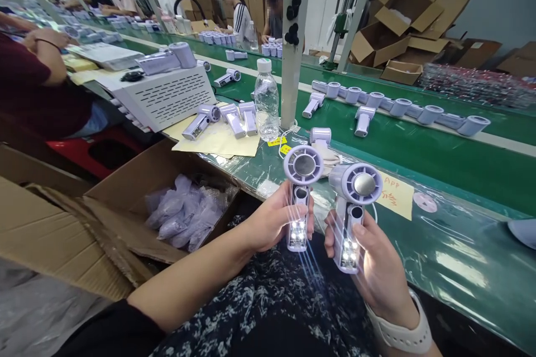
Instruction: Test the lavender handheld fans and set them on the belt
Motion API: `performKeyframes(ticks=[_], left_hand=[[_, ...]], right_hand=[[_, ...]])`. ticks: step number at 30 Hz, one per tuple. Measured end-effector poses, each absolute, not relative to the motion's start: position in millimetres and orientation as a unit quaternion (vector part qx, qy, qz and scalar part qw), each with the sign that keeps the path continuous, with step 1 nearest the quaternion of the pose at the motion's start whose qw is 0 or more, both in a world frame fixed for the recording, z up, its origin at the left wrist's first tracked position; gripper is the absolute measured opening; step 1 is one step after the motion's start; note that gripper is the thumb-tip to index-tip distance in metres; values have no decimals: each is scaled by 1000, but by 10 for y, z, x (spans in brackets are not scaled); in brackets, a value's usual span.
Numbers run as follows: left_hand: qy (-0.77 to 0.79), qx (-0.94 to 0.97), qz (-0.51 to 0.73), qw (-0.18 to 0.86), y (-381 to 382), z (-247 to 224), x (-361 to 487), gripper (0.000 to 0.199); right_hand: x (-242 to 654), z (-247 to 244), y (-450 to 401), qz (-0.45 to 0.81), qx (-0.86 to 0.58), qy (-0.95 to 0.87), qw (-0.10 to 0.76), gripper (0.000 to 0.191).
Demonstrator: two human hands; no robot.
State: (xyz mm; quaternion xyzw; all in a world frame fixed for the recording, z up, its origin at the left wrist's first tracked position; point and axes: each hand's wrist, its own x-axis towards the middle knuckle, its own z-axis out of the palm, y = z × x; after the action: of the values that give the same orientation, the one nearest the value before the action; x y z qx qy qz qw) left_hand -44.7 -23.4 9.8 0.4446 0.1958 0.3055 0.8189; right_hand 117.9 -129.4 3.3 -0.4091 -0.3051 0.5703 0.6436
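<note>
My left hand (278,217) is wrapped round the handle of a light purple handheld fan (304,164), held upright with its round head on top. Its thumb lies across the handle, just below a dark oval button. In my right hand (377,256) is a second handheld fan (362,184) of the same kind, a little nearer to me and tilted slightly. White lights glow at the lower handle of both fans. The two fans are apart, above my lap at the bench edge. Behind them lies another fan (320,135) beside a pale cloth (330,159).
A clear bottle (267,103) stands by a white post (288,78). Several fans line the green conveyor (456,148). At left are a slotted metal box (167,97) and an open carton (125,184) of wrapped items. A person's arm (48,56) reaches in; other people sit further back.
</note>
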Motion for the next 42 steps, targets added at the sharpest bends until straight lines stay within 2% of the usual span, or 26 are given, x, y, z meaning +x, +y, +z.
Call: performKeyframes(ticks=[8, 16, 19, 21, 24, 26, 29, 32, 36, 39, 42], left_hand=[[234, 419, 300, 824, -245, 103, -442, 49], [280, 379, 371, 800, -173, -62, -426, 56], [237, 333, 349, 843, -165, -127, -473, 65], [178, 308, 291, 888, -173, -160, -525, 70], [134, 295, 278, 904, -181, -199, -644, 69], [145, 287, 300, 898, -187, -227, -757, 65], [178, 281, 310, 891, -238, -294, -955, 66], [203, 279, 322, 882, -342, -382, -1109, 67], [213, 272, 313, 885, -442, -438, -1123, 73], [224, 280, 274, 892, -439, -397, -1026, 80], [232, 286, 219, 904, -419, -331, -920, 81]], right_hand=[[1157, -19, -1259, 561, -440, -297, 635, 26], [1054, -15, -1194, 560, -457, -230, 652, 37], [918, -31, -1186, 558, -455, -261, 643, 33], [872, -17, -1171, 550, -484, -331, 595, 39], [1008, 56, -1013, 448, -586, -504, 449, 47], [1228, 105, -752, 325, -642, -578, 384, 35], [1572, 95, -206, 175, -691, -564, 417, 27], [1724, 25, 190, 87, -688, -569, 442, 15], [1551, 130, 79, 10, -654, -593, 469, 18], [1289, 370, -279, 49, -578, -658, 480, 16], [1125, 565, -518, 240, -463, -715, 465, 15]])
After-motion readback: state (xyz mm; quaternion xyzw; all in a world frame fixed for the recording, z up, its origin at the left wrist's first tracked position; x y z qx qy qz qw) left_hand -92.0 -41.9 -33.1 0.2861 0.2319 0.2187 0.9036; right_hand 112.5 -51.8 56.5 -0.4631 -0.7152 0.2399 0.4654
